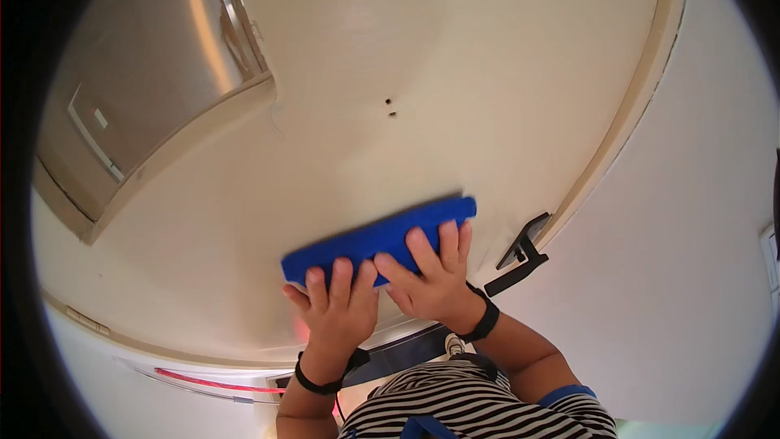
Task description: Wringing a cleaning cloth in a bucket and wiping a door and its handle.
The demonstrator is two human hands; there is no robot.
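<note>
A folded blue cloth (pixel 378 238) forms a long flat strip, lying slantwise against a cream door (pixel 487 73). My left hand (pixel 341 299) grips its left half, fingers spread over the near face. On the right half sits my right hand (pixel 432 277), also with fingers spread over the fabric. The two hands meet near the middle of the cloth, close to its lower edge. Parts of both palms and thumbs are hidden. Each wrist wears a black band.
To the right of the cloth, a black lever handle (pixel 518 271) projects from the door's edge. A framed window (pixel 152 42) takes up the upper left. Two small holes (pixel 390 107) mark the panel. A red pole (pixel 213 380) and a metal pole (pixel 201 391) stand at lower left.
</note>
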